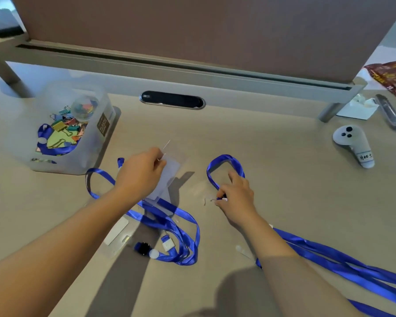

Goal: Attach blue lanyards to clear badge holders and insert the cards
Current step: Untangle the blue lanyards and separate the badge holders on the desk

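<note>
Two hands are busy. Left hand point(142, 173) pinches a clear holder point(169, 177) above the desk point(272, 156). Right hand point(236, 197) pinches a blue lanyard point(224, 160) end, its loop lying just beyond. More lanyards point(176, 225) lie nearer. A bin point(62, 126) sits far left.

Clip tub point(62, 131), white controller point(352, 145)

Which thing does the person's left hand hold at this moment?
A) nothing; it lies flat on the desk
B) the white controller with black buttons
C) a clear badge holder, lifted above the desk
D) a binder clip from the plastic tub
C: the left hand pinches the top of a clear badge holder, which is raised and casts a shadow on the desk.
</note>
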Action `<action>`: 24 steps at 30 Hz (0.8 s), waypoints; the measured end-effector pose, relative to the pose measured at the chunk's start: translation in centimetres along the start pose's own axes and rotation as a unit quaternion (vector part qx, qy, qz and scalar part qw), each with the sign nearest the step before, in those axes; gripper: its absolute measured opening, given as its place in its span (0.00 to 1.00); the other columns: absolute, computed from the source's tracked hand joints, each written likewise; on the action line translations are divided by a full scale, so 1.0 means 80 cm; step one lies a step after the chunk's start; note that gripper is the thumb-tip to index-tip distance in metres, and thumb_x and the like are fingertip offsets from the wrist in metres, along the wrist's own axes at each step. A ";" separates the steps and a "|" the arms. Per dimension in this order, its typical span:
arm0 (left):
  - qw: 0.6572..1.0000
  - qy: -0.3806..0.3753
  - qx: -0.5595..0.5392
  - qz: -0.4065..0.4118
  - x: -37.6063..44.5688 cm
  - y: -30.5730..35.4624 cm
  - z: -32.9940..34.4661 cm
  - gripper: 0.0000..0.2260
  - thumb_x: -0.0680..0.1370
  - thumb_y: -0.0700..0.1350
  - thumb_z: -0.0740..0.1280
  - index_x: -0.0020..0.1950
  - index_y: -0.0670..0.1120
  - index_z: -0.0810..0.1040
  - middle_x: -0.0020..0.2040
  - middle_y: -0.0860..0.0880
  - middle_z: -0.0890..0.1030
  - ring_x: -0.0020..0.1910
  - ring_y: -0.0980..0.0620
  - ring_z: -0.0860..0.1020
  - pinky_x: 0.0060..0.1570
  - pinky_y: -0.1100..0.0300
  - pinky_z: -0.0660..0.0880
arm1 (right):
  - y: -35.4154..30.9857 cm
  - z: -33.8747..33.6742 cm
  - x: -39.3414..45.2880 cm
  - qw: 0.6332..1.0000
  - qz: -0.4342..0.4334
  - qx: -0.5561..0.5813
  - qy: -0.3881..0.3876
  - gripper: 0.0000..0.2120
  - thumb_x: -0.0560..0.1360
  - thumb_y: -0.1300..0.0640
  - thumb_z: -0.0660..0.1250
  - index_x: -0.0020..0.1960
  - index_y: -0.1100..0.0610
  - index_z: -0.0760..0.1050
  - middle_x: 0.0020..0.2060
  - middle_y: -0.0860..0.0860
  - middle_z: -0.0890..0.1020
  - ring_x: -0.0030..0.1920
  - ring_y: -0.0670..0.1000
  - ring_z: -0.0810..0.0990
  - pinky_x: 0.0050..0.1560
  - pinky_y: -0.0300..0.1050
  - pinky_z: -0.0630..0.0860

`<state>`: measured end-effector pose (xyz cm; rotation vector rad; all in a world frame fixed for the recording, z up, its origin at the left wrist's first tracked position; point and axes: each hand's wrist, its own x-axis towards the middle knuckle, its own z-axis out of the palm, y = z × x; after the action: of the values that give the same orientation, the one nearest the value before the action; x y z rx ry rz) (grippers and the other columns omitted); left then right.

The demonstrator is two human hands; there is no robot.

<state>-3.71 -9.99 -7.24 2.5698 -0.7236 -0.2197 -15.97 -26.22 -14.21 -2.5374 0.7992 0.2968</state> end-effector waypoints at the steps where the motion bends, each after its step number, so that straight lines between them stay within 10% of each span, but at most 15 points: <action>1: 1.000 0.000 0.000 -0.006 -0.001 -0.002 0.000 0.11 0.79 0.43 0.58 0.57 0.40 0.73 0.38 0.47 0.74 0.37 0.49 0.71 0.34 0.59 0.65 | -0.001 0.001 0.001 1.000 0.001 -0.006 0.011 0.10 0.72 0.53 0.67 0.51 0.56 0.76 0.73 0.53 0.60 0.71 0.57 0.58 0.67 0.53 0.63; 9: 1.000 -0.008 0.009 -0.028 -0.001 -0.006 0.001 0.10 0.79 0.44 0.57 0.55 0.40 0.73 0.38 0.47 0.74 0.36 0.50 0.71 0.36 0.59 0.65 | 0.003 -0.003 0.011 0.993 0.081 0.007 0.090 0.52 0.62 0.42 0.73 0.74 0.55 0.47 0.74 0.56 0.54 0.71 0.58 0.57 0.69 0.52 0.58; 16: 0.999 -0.015 0.012 -0.032 0.000 -0.009 0.001 0.11 0.79 0.44 0.58 0.56 0.40 0.73 0.39 0.47 0.74 0.38 0.49 0.72 0.39 0.57 0.67 | 0.005 -0.005 0.025 0.994 0.074 0.012 0.084 0.14 0.75 0.55 0.64 0.55 0.64 0.73 0.57 0.58 0.74 0.57 0.58 0.71 0.53 0.47 0.70; 24: 0.999 -0.005 0.001 -0.045 -0.003 -0.015 -0.010 0.12 0.79 0.44 0.58 0.57 0.40 0.73 0.40 0.47 0.73 0.40 0.50 0.72 0.40 0.58 0.67 | -0.017 -0.011 0.024 0.996 0.054 0.001 0.065 0.10 0.77 0.63 0.57 0.56 0.63 0.74 0.55 0.58 0.78 0.51 0.58 0.77 0.43 0.46 0.69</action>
<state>-3.15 -8.66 -7.11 2.6074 -0.6123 -0.2602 -13.58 -26.61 -13.64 -2.5367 0.9875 0.1678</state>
